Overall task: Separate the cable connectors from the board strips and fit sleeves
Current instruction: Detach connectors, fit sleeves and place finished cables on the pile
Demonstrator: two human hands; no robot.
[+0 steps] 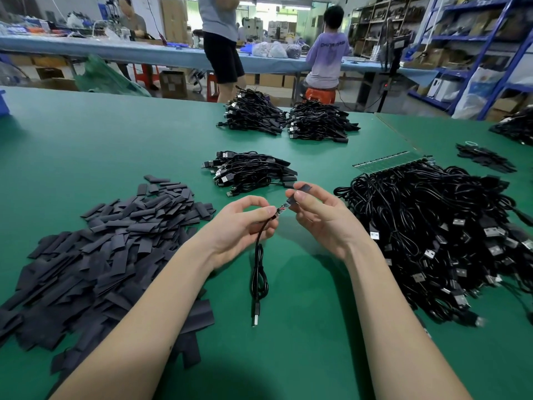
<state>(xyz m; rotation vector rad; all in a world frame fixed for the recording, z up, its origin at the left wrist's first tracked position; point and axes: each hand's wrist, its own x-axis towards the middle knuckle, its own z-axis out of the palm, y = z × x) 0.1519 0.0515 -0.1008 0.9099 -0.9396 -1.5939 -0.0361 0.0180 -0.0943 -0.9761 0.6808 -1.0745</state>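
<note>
The limp, light USB cable [259, 272] is pinched by the left hand [245, 223] just behind its small board [282, 209]; the right hand [320, 217] pinches a soft sleeve [302, 188], seemingly partly over it.

Head-worn view, forward-down, close over table [86, 134]

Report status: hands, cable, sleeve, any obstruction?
Left hand pinches the cable just behind its small board end. Right hand holds a black sleeve at the board's tip, not yet slid over. Nothing between them.
</note>
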